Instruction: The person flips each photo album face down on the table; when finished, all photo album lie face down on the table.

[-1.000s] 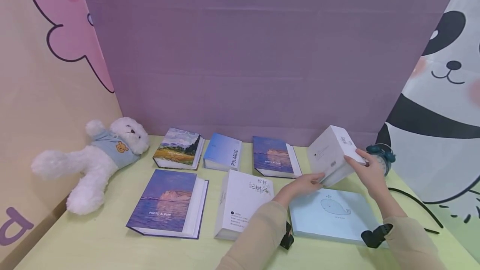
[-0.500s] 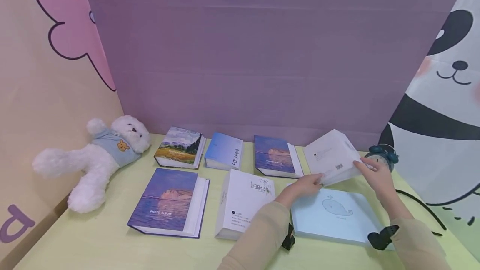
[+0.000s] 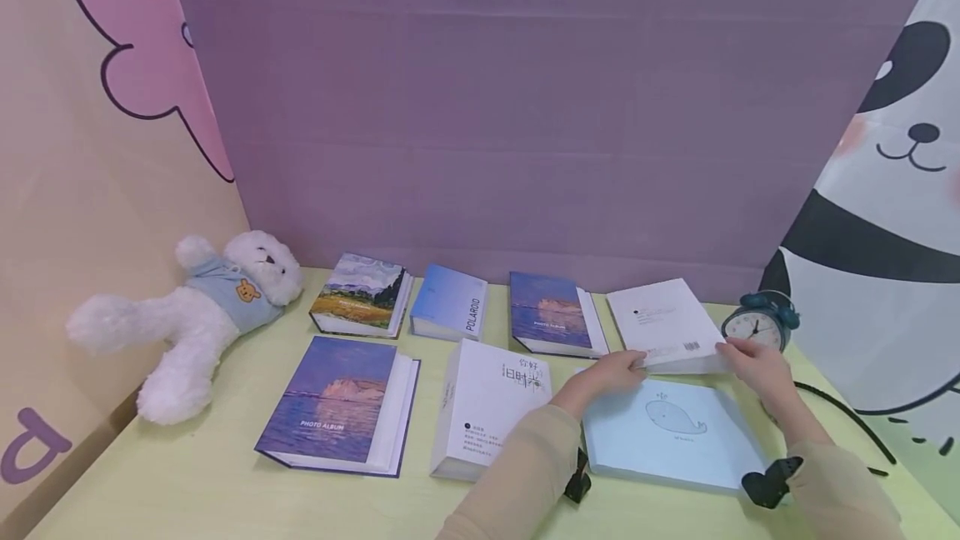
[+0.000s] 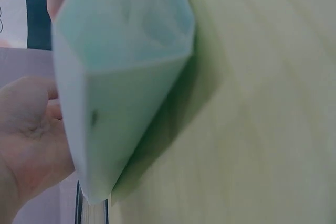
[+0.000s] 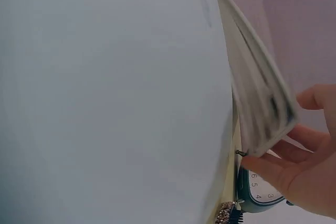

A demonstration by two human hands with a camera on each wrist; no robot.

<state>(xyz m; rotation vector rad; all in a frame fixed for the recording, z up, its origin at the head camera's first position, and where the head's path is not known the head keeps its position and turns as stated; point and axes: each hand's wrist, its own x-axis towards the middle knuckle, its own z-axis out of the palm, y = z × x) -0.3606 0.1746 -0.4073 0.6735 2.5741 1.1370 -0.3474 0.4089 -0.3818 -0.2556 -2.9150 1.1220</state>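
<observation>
A thick white photo album point(image 3: 663, 319) lies nearly flat at the back right, its back cover with a barcode facing up. My right hand point(image 3: 765, 373) pinches its near right corner. At the near left corner, the fingers of my left hand point(image 3: 611, 373) hold its edge. In the right wrist view, thumb and fingers of the right hand point(image 5: 304, 166) grip the corner of the white album point(image 5: 257, 87), page edges showing. A pale blue whale album point(image 3: 675, 432) lies flat just in front, below both wrists. The left wrist view shows the left palm point(image 4: 31, 135), its fingertips hidden.
A teal alarm clock point(image 3: 757, 323) stands right beside the right hand. Left of the white album are a sunset-cover photo album point(image 3: 551, 311), a blue Polaroid album point(image 3: 448, 302) and a landscape album point(image 3: 360, 294). Nearer lie another white album point(image 3: 487, 407) and a larger sunset album point(image 3: 330, 402). A plush toy point(image 3: 217, 315) lies left.
The white photo album has been tilted back and lowered from a raised, slanted pose to nearly flat. The right hand came down with it, while the left stayed nearly in place. The clock face is now uncovered.
</observation>
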